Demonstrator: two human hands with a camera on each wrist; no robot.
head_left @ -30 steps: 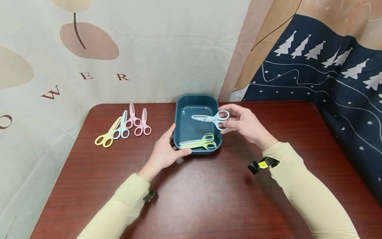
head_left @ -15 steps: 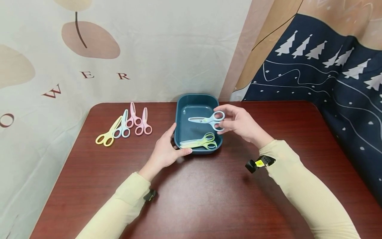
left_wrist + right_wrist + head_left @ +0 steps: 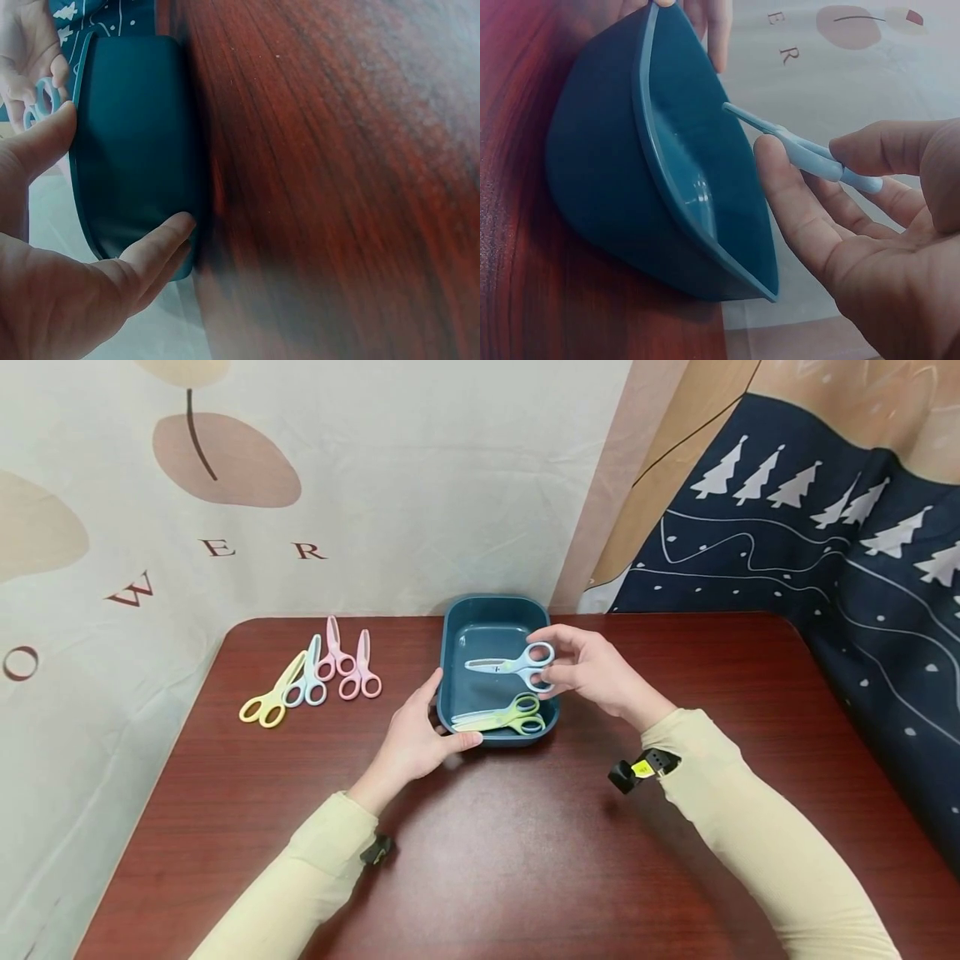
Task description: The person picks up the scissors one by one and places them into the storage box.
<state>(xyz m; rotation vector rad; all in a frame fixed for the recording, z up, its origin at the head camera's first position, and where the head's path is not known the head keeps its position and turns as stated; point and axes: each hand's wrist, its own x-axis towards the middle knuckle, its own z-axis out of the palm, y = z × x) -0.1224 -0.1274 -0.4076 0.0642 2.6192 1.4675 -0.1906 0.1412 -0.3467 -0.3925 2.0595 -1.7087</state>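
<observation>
Pale blue scissors (image 3: pixel 513 667) hang over the dark teal bin (image 3: pixel 495 601), blades pointing left. My right hand (image 3: pixel 596 672) pinches them by the handle loops, as the right wrist view also shows. My left hand (image 3: pixel 412 739) rests on the bin's near left corner. Its thumb lies along the near rim, and its straight fingers touch the outer left wall. Inside the bin, at the near end, lie scissors with yellow-green handles (image 3: pixel 517 717); a light blue edge shows beside them. In the left wrist view the hand (image 3: pixel 82 292) covers part of the bin's wall.
On the table's (image 3: pixel 480 860) left side lie yellow scissors (image 3: pixel 273 693), blue scissors (image 3: pixel 307 677) and two pink pairs (image 3: pixel 362 668), close together. A pale printed cloth (image 3: pixel 420 485) hangs behind the table, and a navy tree-patterned cloth (image 3: pixel 787 543) hangs at the right.
My right hand has moved left and slightly nearer, carrying the pale blue scissors farther in over the bin. The left hand and the bin have stayed put.
</observation>
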